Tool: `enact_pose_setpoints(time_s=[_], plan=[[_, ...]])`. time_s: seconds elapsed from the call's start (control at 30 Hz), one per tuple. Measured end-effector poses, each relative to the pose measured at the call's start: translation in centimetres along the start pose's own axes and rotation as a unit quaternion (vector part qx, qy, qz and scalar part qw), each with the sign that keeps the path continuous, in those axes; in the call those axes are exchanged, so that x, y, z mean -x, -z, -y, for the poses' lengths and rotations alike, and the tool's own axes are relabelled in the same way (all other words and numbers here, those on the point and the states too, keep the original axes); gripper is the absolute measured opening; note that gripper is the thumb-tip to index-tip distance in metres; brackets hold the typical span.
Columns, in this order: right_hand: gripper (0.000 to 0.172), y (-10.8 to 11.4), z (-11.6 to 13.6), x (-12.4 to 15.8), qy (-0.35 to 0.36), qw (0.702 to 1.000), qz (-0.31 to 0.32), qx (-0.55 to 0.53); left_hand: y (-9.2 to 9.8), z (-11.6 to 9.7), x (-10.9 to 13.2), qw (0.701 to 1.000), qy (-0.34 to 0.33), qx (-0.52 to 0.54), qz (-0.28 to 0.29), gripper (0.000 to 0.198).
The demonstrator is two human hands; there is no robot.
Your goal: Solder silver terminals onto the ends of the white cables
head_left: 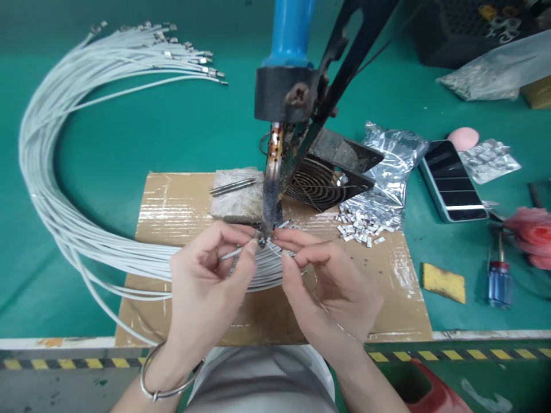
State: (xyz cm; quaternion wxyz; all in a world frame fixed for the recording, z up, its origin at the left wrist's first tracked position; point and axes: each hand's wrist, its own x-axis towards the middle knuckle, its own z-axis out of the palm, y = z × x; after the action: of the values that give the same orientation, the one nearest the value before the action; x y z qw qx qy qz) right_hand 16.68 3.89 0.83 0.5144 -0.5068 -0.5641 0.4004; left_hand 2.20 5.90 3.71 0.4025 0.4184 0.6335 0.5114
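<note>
Between thumb and forefinger, my left hand [210, 269] pinches the end of a white cable just below the dark tip of a soldering iron [272, 195]. The iron has a blue handle and is clamped upright on a black metal stand [336, 63]. My right hand [331, 281] is closed on a thin solder wire [329, 312], whose end meets the cable end at the iron tip. A thick bundle of white cables [47, 172] curves round from the far left and passes under my hands. My fingers partly hide the joint.
Cardboard [387, 287] covers the work spot. Beyond my hands are a grey pad [236, 198] with metal rods and a black fan [327, 180]. Small metal connectors [359, 226] lie right, near a phone [454, 180], yellow sponge [443, 282] and screwdriver [500, 281].
</note>
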Motion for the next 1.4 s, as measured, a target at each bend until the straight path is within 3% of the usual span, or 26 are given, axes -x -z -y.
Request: enact_pose_setpoints(time_s=[1.4], plan=[[0.017,-0.25,-0.45,0.09,0.021,0.999,-0.023,0.007,0.25,0.19,0.12,1.000,-0.003,0.005,0.014,0.017]])
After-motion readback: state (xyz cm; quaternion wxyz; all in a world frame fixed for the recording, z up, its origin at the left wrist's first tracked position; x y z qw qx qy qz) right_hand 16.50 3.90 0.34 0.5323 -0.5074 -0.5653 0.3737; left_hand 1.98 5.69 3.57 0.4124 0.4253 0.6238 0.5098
